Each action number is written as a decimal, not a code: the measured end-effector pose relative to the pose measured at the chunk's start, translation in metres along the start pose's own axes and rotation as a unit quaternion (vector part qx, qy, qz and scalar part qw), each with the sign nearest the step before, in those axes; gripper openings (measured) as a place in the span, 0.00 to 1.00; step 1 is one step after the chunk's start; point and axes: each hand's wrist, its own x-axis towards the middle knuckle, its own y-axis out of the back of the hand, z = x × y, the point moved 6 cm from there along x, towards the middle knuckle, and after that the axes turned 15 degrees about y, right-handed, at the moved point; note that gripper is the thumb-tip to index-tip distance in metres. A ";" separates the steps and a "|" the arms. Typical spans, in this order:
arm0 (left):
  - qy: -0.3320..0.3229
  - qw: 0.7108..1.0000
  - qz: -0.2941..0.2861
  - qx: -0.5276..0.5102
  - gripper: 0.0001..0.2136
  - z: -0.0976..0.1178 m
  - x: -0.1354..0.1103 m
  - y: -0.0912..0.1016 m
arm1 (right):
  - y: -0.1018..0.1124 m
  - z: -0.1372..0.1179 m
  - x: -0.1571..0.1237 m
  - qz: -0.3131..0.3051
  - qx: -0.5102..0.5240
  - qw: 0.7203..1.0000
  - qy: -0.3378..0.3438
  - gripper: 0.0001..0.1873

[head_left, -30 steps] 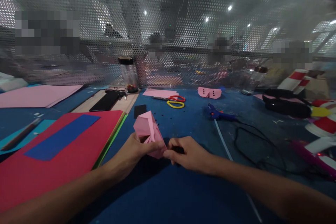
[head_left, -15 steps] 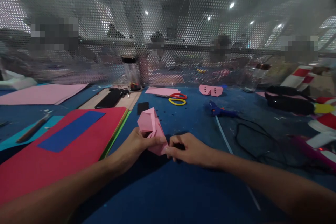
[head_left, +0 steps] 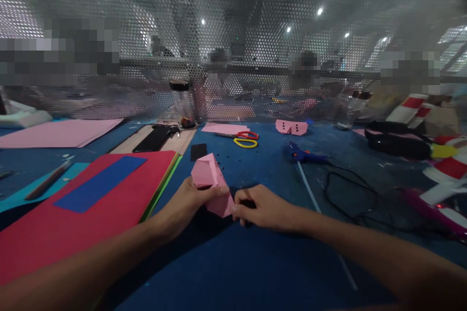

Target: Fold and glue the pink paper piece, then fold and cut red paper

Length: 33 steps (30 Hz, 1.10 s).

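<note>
1. While the left hand [head_left: 187,200] is gripping its side, one pink folded-paper form [head_left: 205,173] is being held nearside and left of the scissors [head_left: 240,135].
2. Right hand [head_left: 260,206]: pinching its lower corner.
3. Progress: folds already showing; corner seemingly remaining unfinished, extent unclear.

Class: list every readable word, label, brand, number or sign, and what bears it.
No readable text.
Folded pink paper: none visible.
Small pink paper cut-out: only black marks, no letters discernible.
Blue plastic glue gun: any lettering is too small to read.

Head cam, facing fwd/down, nr tabletop [head_left: 262,267]
</note>
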 end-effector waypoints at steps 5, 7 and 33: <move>-0.022 0.999 -0.029 -0.013 0.17 0.003 0.001 -0.001 | 0.004 -0.001 0.000 -0.015 -0.006 1.000 -0.010 0.11; -0.033 0.998 -0.032 -0.035 0.21 0.007 0.000 0.003 | 0.008 -0.002 0.000 -0.020 -0.029 0.999 -0.011 0.11; -0.115 0.988 0.102 0.022 0.15 0.020 0.006 0.033 | 0.017 -0.003 -0.001 -0.071 0.028 0.997 -0.013 0.10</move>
